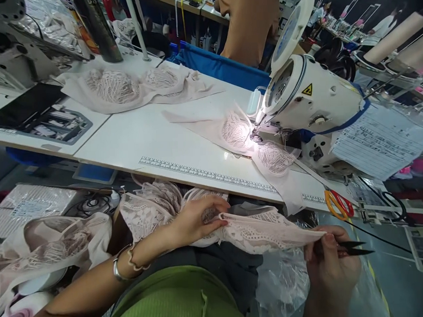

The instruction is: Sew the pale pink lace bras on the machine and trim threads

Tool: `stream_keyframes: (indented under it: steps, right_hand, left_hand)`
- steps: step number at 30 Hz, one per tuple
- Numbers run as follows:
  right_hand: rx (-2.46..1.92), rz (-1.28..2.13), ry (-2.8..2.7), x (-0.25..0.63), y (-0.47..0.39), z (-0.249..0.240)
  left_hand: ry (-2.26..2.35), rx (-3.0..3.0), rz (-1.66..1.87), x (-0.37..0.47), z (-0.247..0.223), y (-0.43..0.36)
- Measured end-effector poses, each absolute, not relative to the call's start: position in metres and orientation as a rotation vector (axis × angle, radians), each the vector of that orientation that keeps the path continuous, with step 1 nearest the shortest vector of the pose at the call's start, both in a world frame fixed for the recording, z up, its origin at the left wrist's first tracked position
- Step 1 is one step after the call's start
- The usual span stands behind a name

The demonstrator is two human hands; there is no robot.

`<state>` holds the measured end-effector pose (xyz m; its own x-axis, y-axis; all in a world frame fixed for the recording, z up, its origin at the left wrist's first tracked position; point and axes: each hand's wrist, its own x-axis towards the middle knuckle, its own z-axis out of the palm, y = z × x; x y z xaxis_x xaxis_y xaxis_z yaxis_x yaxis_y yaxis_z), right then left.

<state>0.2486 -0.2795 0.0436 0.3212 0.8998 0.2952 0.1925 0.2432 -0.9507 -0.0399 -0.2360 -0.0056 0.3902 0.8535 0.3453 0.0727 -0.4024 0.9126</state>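
Observation:
A pale pink lace bra [266, 233] is stretched between my hands over my lap. My left hand [196, 221] pinches its left end between thumb and fingers. At the other end, my right hand [331, 256] grips the narrow wing tip, and dark pointed thread snips [356, 248] also stick out from that hand. Another lace bra [238, 132] lies under the needle of the sewing machine [309, 92], lit by its lamp. More bras [154, 211] are piled below the table edge, close to my left hand.
On the white table [127, 133] rests another bra [115, 90]. Orange-and-red-handled scissors [338, 205] hang at the table's right front edge. A paper sheet [384, 138] is fixed beside the machine. Behind the table are a blue cloth bin [222, 65] and a person [250, 27] in brown.

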Motion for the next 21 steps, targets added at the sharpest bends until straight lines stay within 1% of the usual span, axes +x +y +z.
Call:
stream_keyframes:
  steps: [9, 14, 18, 21]
  right_hand:
    - [-1.316, 0.705, -1.121, 0.252, -0.277, 0.033]
    - [-1.405, 0.827, -1.15, 0.259, -0.275, 0.025]
    - [-1.514, 0.95, -1.165, 0.257, -0.272, 0.03]
    - [-1.548, 0.981, -1.148, 0.255, -0.27, 0.033]
  left_hand:
    - [1.012, 1.852, 1.125, -0.036, -0.006, -0.241]
    - [1.042, 1.912, 1.229, -0.037, -0.011, -0.242]
    - [1.122, 1.888, 1.198, -0.041, -0.014, -0.238]
    - [1.166, 1.857, 1.172, -0.042, -0.017, -0.235]
